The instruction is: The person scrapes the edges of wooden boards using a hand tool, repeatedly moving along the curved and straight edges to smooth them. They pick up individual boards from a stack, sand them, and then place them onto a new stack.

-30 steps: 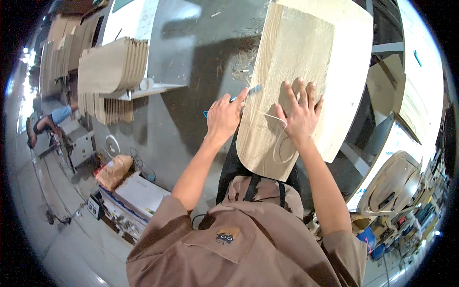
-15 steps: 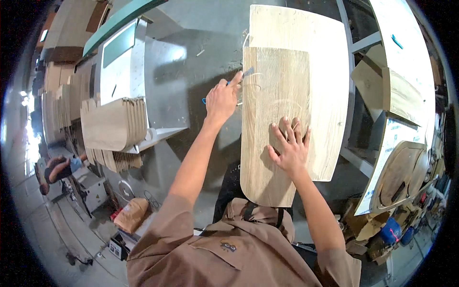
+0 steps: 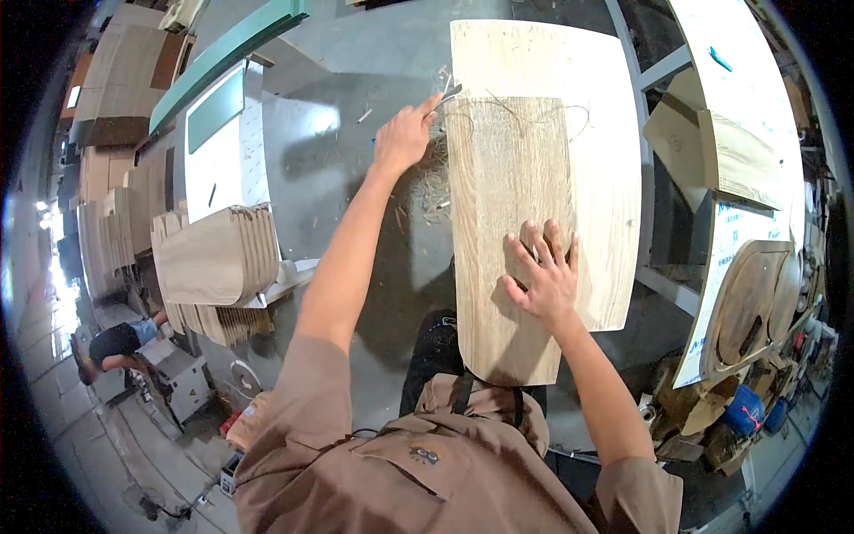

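Observation:
My left hand [image 3: 405,133] is closed round a flat grey blade [image 3: 452,92] with a blue handle, which meets the far left corner of a wood-grain panel [image 3: 507,178]. The handle is mostly hidden by my fingers. My right hand [image 3: 544,276] lies spread on the lower right of this panel, pressing from above with nothing in it. Beneath it is a larger, paler panel [image 3: 609,178] that shows along the far end and right side. Thin curled shavings [image 3: 578,116] cross the far end of the upper panel.
Shavings [image 3: 431,187] litter the floor left of the panels. A stack of cut boards [image 3: 218,258] stands at left by a green beam [image 3: 227,58]. At right, a white bench [image 3: 729,62] carries a blue tool [image 3: 721,60] and boards. Another person [image 3: 120,343] is far left.
My left hand has moved the blade away from me along the panel's left edge to its far corner. Longer curled shavings now lie there. My right hand stays on the panel.

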Demonstrator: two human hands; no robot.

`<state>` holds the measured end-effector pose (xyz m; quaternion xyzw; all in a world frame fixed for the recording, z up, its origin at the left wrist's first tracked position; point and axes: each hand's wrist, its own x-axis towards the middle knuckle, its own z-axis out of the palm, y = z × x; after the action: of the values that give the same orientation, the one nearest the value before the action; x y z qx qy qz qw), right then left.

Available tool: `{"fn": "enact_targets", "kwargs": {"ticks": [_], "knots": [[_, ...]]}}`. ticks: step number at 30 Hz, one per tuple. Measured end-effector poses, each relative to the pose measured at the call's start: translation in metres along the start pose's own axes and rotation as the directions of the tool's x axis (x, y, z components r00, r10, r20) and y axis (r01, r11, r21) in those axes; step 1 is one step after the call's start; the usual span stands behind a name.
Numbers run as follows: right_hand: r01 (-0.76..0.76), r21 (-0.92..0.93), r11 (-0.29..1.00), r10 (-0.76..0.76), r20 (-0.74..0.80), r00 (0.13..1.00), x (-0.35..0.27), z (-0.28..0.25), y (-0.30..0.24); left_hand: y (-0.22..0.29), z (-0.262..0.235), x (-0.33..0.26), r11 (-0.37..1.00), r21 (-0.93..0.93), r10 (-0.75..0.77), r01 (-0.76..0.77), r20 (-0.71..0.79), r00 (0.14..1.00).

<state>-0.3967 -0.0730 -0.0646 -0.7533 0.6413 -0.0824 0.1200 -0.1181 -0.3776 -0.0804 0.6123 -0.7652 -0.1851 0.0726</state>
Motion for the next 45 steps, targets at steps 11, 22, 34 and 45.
{"fn": "enact_targets", "kwargs": {"ticks": [11, 22, 34, 45], "knots": [[0.098, -0.009, 0.995, -0.097, 0.065, 0.993, -0.015, 0.002, 0.006, -0.06, -0.006, -0.026, 0.954, -0.294, 0.075, -0.054, 0.06, 0.995], [0.069, -0.034, 0.997, -0.066, 0.07, 0.995, -0.019, 0.005, 0.012, -0.036, -0.074, 0.031, 0.935, 0.178, 0.174, -0.308, 0.527, 0.832], [0.06, -0.001, 0.998, -0.06, 0.038, 0.997, -0.015, 0.009, 0.009, -0.035, -0.083, 0.044, 0.864, 0.263, 0.219, -0.43, 0.574, 0.789], [0.053, 0.02, 0.998, -0.053, 0.009, 0.999, -0.017, 0.007, 0.014, -0.031, -0.064, 0.044, 0.862, 0.258, 0.246, -0.437, 0.541, 0.804]]}}
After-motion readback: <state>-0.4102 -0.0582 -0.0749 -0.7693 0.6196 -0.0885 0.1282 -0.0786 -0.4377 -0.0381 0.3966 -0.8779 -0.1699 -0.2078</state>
